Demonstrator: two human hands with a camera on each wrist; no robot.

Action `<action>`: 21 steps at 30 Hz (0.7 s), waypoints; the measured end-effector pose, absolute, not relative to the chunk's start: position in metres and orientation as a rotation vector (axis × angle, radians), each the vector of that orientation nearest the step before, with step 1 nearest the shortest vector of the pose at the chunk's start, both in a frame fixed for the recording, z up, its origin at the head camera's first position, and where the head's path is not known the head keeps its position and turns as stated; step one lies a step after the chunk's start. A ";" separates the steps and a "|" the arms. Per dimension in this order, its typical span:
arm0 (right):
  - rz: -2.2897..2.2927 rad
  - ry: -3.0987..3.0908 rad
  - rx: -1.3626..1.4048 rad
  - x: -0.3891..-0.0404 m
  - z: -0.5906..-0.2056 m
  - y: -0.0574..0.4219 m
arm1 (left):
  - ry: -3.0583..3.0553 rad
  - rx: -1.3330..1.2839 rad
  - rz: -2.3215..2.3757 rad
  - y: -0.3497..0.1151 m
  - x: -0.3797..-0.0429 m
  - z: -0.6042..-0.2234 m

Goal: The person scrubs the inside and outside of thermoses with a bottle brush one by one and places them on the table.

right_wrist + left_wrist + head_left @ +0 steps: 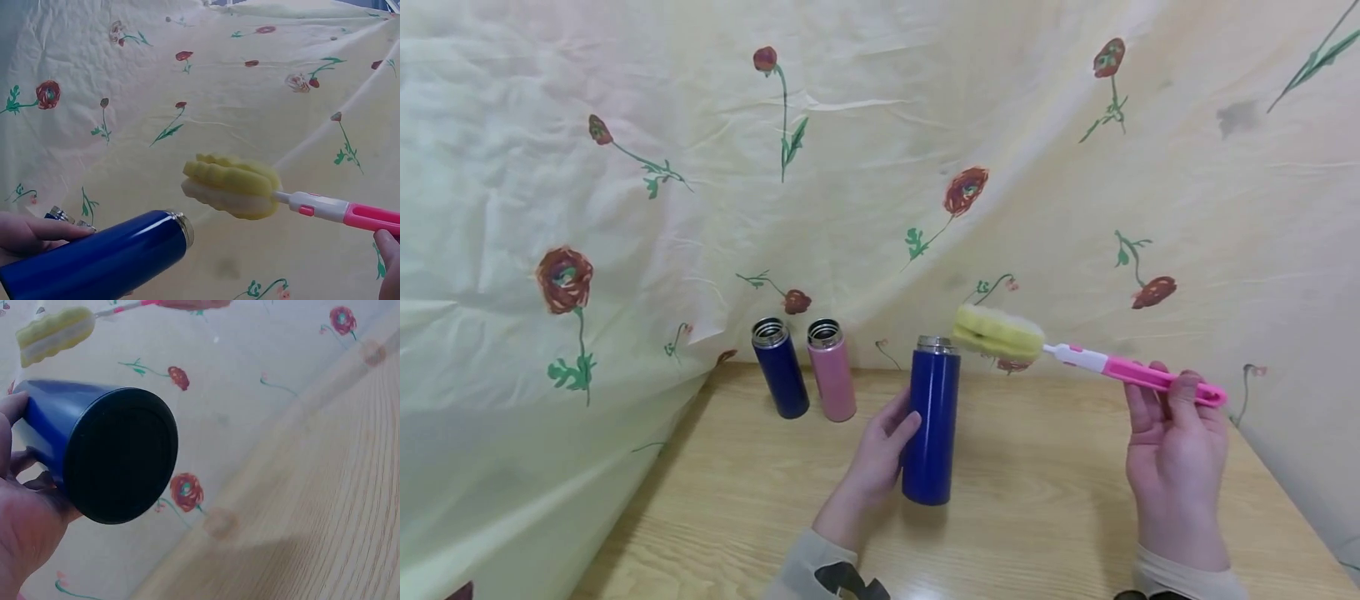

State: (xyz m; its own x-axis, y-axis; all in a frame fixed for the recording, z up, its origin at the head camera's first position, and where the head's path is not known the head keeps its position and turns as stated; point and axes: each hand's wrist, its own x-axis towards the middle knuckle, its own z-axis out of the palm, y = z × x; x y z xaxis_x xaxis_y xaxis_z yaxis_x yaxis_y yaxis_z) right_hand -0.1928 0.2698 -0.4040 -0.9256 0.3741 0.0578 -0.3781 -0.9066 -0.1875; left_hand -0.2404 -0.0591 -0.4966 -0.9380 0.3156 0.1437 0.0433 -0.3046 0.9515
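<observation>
My left hand (880, 446) grips a tall blue bottle (931, 429) around its side, fingers behind and thumb in front. The bottle is lidless, with a bare steel neck at the top, and its dark round base (122, 456) faces the left wrist camera. In my right hand (1176, 450) is a bottle brush, pinched by its pink handle (1138, 374). A yellow and white sponge head (1000, 332) points left, just beside the bottle's mouth. In the right wrist view the sponge head (231, 187) is apart from the steel neck (183, 230).
Behind and left, a second dark blue bottle (781, 371) and a pink bottle (832, 371) stand lidless on the wooden table (1037, 517). A cream flower-printed cloth (865, 208) hangs behind the table and down both sides.
</observation>
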 end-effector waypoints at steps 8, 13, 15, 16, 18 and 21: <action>2.756 -0.371 0.058 -0.200 -0.408 0.253 | 1.584 0.538 2.475 -0.057 -0.238 -0.494; 2.733 -0.447 0.004 -0.205 -0.412 0.242 | 1.594 0.604 2.438 -0.055 -0.235 -0.492; 2.727 -0.479 -0.015 -0.205 -0.412 0.240 | 1.634 0.593 2.409 -0.054 -0.234 -0.491; 2.726 -0.491 -0.023 -0.206 -0.413 0.240 | 1.662 0.573 2.397 -0.054 -0.234 -0.491; 2.723 -0.503 -0.039 -0.206 -0.412 0.240 | 1.718 0.538 2.382 -0.053 -0.234 -0.491; 2.712 -0.514 -0.053 -0.206 -0.412 0.242 | 1.793 0.473 2.367 -0.055 -0.235 -0.491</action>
State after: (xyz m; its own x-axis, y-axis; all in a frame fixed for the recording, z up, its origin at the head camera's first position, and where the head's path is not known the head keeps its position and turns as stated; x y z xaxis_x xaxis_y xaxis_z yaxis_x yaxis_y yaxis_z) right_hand -0.2056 0.2421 -0.4119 -0.9278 0.3716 0.0329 -0.3578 -0.8616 -0.3600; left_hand -0.2347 -0.0547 -0.4908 -0.9416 0.2924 0.1668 0.0815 -0.2828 0.9557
